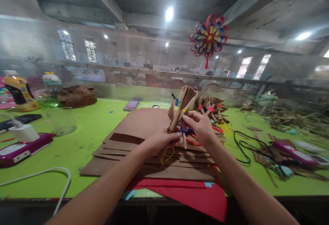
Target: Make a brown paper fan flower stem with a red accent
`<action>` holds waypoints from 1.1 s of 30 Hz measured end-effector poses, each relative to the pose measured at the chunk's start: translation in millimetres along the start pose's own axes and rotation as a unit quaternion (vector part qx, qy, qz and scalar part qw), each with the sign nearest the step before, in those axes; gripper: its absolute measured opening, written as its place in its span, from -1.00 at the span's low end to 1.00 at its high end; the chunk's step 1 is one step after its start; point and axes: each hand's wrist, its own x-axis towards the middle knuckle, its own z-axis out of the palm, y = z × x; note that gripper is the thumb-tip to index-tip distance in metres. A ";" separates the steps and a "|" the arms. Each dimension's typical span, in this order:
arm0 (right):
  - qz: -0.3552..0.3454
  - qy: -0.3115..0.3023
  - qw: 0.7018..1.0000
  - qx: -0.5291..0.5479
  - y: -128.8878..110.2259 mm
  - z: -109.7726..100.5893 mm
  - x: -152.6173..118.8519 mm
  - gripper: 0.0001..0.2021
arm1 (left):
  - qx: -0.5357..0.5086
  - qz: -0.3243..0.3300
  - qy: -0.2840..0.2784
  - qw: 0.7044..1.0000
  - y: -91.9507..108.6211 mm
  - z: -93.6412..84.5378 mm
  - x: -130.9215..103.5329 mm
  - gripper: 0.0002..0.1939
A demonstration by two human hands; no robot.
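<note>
My left hand (pixel 164 137) is closed around the lower stem of a brown paper craft (pixel 175 119), a rolled paper tube with pleated fans, tilted up to the right. My right hand (pixel 202 125) pinches a small pleated paper piece (pixel 183 116) against the tube's right side. Thin yellow strings (pixel 167 158) dangle below my left hand. A stack of brown paper sheets (pixel 138 122) lies beneath both hands. Just under my right hand shows a blue item with a white tip (pixel 184 140), partly hidden, beside orange loops (pixel 191 141).
Similar brown paper crafts with red stars (pixel 212 108) lie behind my right hand. Red paper (pixel 180 190) sticks out over the front edge. Left are a clear cup (pixel 61 122) and purple power strip (pixel 25 148); right are a black cable (pixel 241 149) and brown scraps (pixel 285 119).
</note>
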 end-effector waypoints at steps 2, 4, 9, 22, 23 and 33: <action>0.005 0.000 1.000 0.007 0.6 1.1 0.0 -0.79 | 0.001 -0.002 0.002 1.000 0.0 0.3 0.1 -0.71; 0.015 0.001 1.000 0.017 2.2 2.0 -0.1 -0.79 | 0.003 -0.005 0.007 1.000 -0.1 0.6 0.2 -0.71; 0.022 0.005 0.999 0.047 6.1 3.1 -0.6 -0.79 | 0.001 -0.003 0.017 1.000 -0.7 1.1 0.8 -0.71; 0.082 0.023 0.982 0.170 7.0 11.5 -1.2 -0.79 | 0.041 0.012 0.033 0.999 1.0 3.0 2.0 -0.67; 0.087 0.024 0.981 0.174 7.0 11.9 -1.1 -0.78 | 0.043 0.009 0.034 0.998 1.2 3.2 1.9 -0.66; 0.069 0.025 0.982 0.173 9.8 12.4 -2.7 -0.80 | 0.024 0.008 0.037 0.999 -0.5 2.6 2.1 -0.67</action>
